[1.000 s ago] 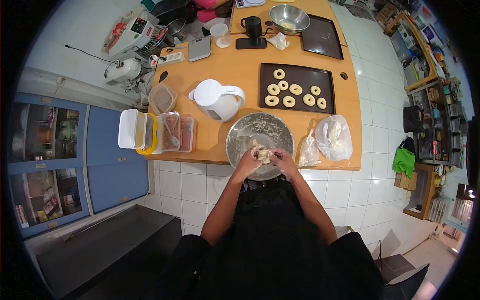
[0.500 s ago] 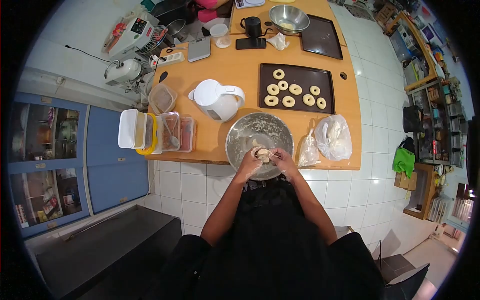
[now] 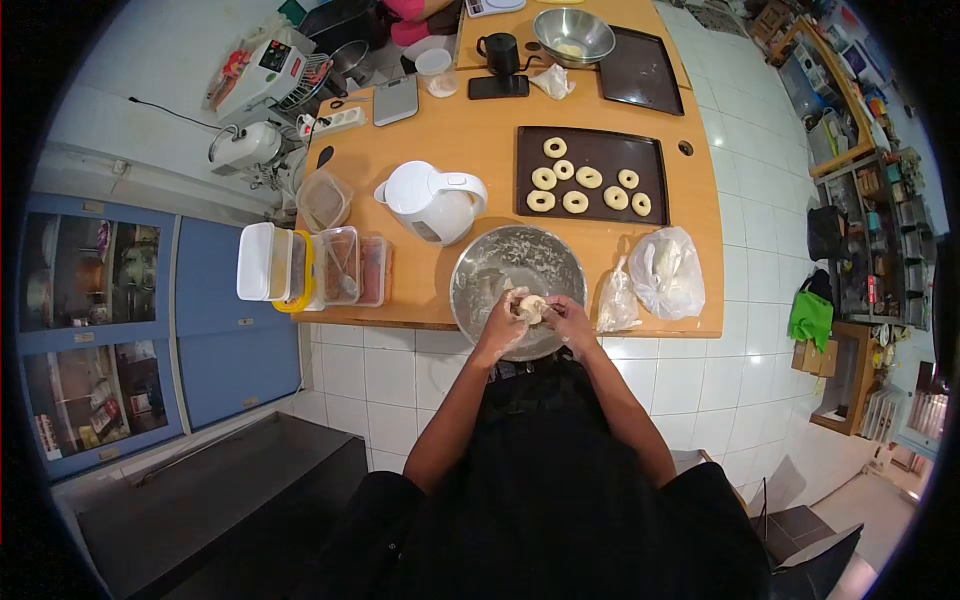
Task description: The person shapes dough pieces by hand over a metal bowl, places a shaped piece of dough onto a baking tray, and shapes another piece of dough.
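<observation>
A small lump of pale dough (image 3: 531, 309) is held between my two hands over a steel mixing bowl (image 3: 482, 252). The bowl's inner wall is smeared with dough residue. My left hand (image 3: 503, 324) is curled round the lump from the left, its fingers dusted with dough. From the right, my right hand (image 3: 569, 324) pinches the same piece with thumb and fingers. Behind the bowl, to the right, a dark baking tray (image 3: 640, 160) carries several dough rings (image 3: 589, 177). A clear plastic bag of dough or flour (image 3: 668, 272) and a smaller knotted bag (image 3: 618, 300) lie right of the bowl.
Left of the bowl stand a white electric kettle (image 3: 425, 200) and several plastic tubs (image 3: 340, 262). At the back are a black gooseneck kettle (image 3: 500, 52), a scale (image 3: 396, 100), a second steel bowl (image 3: 574, 36) and another dark tray (image 3: 642, 70). Part of another person (image 3: 415, 15) shows at the top.
The dough between my hands has turned and now shows a rounder, smoother face. Both hands stay over the bowl, and the view has shifted slightly.
</observation>
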A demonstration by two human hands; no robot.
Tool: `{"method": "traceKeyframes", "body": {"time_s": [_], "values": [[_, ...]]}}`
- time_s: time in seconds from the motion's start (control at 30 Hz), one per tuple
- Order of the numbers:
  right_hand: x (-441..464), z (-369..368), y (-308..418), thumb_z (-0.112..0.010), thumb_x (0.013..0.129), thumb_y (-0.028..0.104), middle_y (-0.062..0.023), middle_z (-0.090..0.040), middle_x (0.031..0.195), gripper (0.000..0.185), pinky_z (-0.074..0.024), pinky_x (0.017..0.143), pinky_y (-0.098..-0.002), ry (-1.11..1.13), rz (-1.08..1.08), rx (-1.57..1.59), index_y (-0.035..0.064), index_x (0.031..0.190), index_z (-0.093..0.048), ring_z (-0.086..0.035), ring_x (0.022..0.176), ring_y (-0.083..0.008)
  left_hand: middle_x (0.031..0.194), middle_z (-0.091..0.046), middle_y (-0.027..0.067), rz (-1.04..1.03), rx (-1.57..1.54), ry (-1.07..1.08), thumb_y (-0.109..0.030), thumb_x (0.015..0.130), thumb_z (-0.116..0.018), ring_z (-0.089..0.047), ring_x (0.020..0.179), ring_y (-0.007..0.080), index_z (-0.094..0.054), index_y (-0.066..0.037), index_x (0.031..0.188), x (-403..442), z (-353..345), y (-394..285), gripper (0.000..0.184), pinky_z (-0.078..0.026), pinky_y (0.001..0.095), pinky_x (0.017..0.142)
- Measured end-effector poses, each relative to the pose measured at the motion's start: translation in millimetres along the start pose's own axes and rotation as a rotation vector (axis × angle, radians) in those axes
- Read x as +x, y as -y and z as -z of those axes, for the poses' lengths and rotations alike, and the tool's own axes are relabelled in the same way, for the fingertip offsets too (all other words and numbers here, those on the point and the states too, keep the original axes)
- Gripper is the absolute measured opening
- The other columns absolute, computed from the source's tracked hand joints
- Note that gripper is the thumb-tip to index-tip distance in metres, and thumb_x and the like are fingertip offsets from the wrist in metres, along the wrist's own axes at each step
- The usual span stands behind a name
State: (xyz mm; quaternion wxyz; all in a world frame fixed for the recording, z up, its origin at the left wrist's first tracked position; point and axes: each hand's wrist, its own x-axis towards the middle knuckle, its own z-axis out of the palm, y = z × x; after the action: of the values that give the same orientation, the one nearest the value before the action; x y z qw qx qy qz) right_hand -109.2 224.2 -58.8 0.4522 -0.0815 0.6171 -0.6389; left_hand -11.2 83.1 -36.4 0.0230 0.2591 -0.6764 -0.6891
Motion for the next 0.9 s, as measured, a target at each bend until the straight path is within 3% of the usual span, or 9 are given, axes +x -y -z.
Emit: {"method": "traceKeyframes", "body": {"time_s": [0.2, 0.3, 0.4, 0.5, 0.53, 0.63, 0.73, 0.83, 0.9], "values": [[3.6, 0.6, 3.4, -0.060, 0.091, 0.014, -0.0030, -0.063, 0.097, 0.022, -0.0464, 0.076, -0.0246, 0.033, -0.009, 0.018, 0.0033, 0.110, -0.056, -0.058, 0.089, -0.0097, 0.108, -0.061, 0.0098, 0.086, -0.135, -0.006, 0.000, 0.082, -0.058, -0.059, 0.096, 0.0152, -0.053, 0.002, 0.120, 2.6, -1.1, -1.7, 0.038, -0.047, 0.0270, 0.084], [-0.5, -1.6, 14.1, -0.060, 0.092, 0.018, -0.0025, -0.063, 0.098, 0.024, -0.0461, 0.075, -0.0250, 0.016, -0.073, -0.009, 0.0044, 0.111, -0.055, -0.057, 0.089, -0.0103, 0.095, -0.065, 0.0105, 0.017, 0.059, -0.169, -0.002, 0.079, -0.062, -0.063, 0.087, 0.0186, -0.058, 0.002, 0.107, -2.5, -8.9, -21.4, 0.029, -0.048, 0.0278, 0.077], [-6.5, -9.1, 38.3, -0.059, 0.093, 0.022, -0.0027, -0.062, 0.100, 0.026, -0.0462, 0.076, -0.0258, -0.050, -0.258, 0.056, 0.0052, 0.112, -0.055, -0.058, 0.090, -0.0119, 0.099, -0.064, 0.0143, -0.040, 0.185, -0.171, 0.000, 0.076, -0.062, -0.062, 0.094, 0.0244, -0.058, -0.002, 0.110, -5.1, -14.0, -28.5, 0.035, -0.048, 0.0313, 0.080], [-1.0, -4.1, 27.0, -0.058, 0.093, 0.023, -0.0032, -0.061, 0.103, 0.028, -0.0467, 0.078, -0.0269, -0.038, -0.307, 0.268, 0.0056, 0.114, -0.055, -0.059, 0.093, -0.0134, 0.105, -0.062, 0.0169, -0.369, 0.654, -0.167, 0.002, 0.071, -0.060, -0.059, 0.104, 0.0288, -0.059, -0.004, 0.109, -11.0, -9.4, -37.8, 0.038, -0.045, 0.0359, 0.086], [0.8, 0.0, 23.0, -0.058, 0.093, 0.022, -0.0033, -0.061, 0.104, 0.028, -0.0468, 0.080, -0.0271, -0.007, -0.265, 0.278, 0.0056, 0.115, -0.055, -0.059, 0.094, -0.0136, 0.113, -0.059, 0.0174, -0.291, 0.614, -0.061, 0.004, 0.068, -0.060, -0.054, 0.112, 0.0288, -0.055, -0.004, 0.118, -8.4, -4.6, -33.2, 0.051, -0.043, 0.0386, 0.091], [0.7, 6.1, 25.8, -0.058, 0.093, 0.019, -0.0036, -0.060, 0.107, 0.029, -0.0471, 0.083, -0.0275, 0.029, -0.185, 0.263, 0.0051, 0.119, -0.054, -0.058, 0.098, -0.0134, 0.118, -0.057, 0.0152, -0.248, 0.186, -0.012, 0.004, 0.067, -0.062, -0.053, 0.114, 0.0268, -0.047, -0.005, 0.128, -11.4, -2.3, -31.9, 0.063, -0.044, 0.0366, 0.091], [1.7, 4.2, 28.6, -0.057, 0.093, 0.014, -0.0037, -0.060, 0.110, 0.030, -0.0468, 0.084, -0.0268, 0.052, -0.142, 0.253, 0.0045, 0.121, -0.053, -0.057, 0.099, -0.0127, 0.123, -0.054, 0.0123, -0.216, -0.094, -0.086, 0.004, 0.071, -0.061, -0.052, 0.115, 0.0231, -0.038, -0.005, 0.136, -0.9, 0.4, -2.2, 0.070, -0.044, 0.0345, 0.092], [1.7, 3.3, 30.7, -0.056, 0.093, 0.012, -0.0037, -0.060, 0.111, 0.029, -0.0464, 0.085, -0.0260, 0.074, -0.103, 0.219, 0.0039, 0.121, -0.053, -0.057, 0.100, -0.0122, 0.121, -0.054, 0.0122, 0.052, -0.468, -0.016, -0.001, 0.079, -0.060, -0.054, 0.111, 0.0211, -0.042, 0.000, 0.133, 5.4, 7.8, 3.3, 0.057, -0.048, 0.0338, 0.089], [0.0, 2.7, 34.0, -0.056, 0.093, 0.011, -0.0038, -0.060, 0.111, 0.029, -0.0463, 0.085, -0.0257, 0.081, -0.085, 0.189, 0.0036, 0.121, -0.053, -0.057, 0.099, -0.0120, 0.118, -0.056, 0.0115, 0.085, -0.240, 0.081, -0.002, 0.082, -0.058, -0.056, 0.105, 0.0198, -0.047, 0.002, 0.128, 7.1, 7.5, -4.4, 0.047, -0.049, 0.0332, 0.087]]}}
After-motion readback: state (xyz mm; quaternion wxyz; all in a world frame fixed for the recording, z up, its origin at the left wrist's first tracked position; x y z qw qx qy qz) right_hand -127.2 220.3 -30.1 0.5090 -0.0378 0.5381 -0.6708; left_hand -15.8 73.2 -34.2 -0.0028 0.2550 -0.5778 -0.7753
